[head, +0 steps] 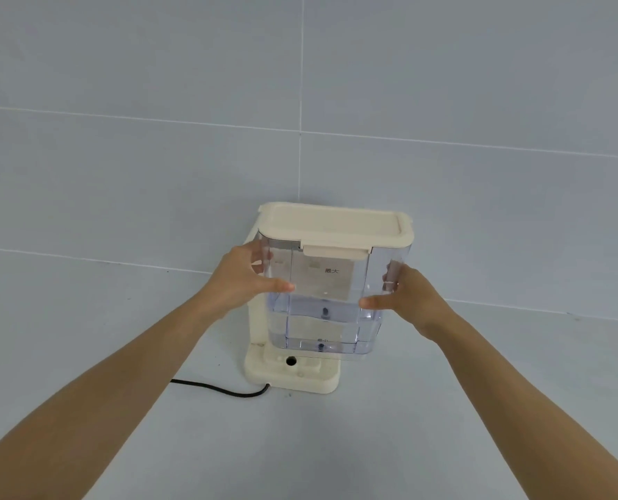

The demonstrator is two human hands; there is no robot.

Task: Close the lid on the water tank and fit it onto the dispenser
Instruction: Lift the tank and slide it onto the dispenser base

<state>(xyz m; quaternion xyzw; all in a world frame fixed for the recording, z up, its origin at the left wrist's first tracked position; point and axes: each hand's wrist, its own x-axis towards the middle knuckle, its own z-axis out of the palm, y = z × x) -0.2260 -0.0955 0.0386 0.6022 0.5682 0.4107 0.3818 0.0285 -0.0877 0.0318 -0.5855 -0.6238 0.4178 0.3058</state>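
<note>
A clear plastic water tank (323,304) with some water in its lower part is held between both hands, just above the dispenser's base. Its cream lid (332,225) lies flat on top, with the front latch down. My left hand (244,279) grips the tank's left side, thumb across the front. My right hand (405,301) grips the right side the same way. The cream dispenser (289,373) stands behind and below the tank; its flat base shows a round socket hole (291,361). The tank's bottom hovers slightly above that base.
A black power cord (221,389) runs from the dispenser's base to the left across the pale grey tiled surface. A tiled wall rises right behind the dispenser.
</note>
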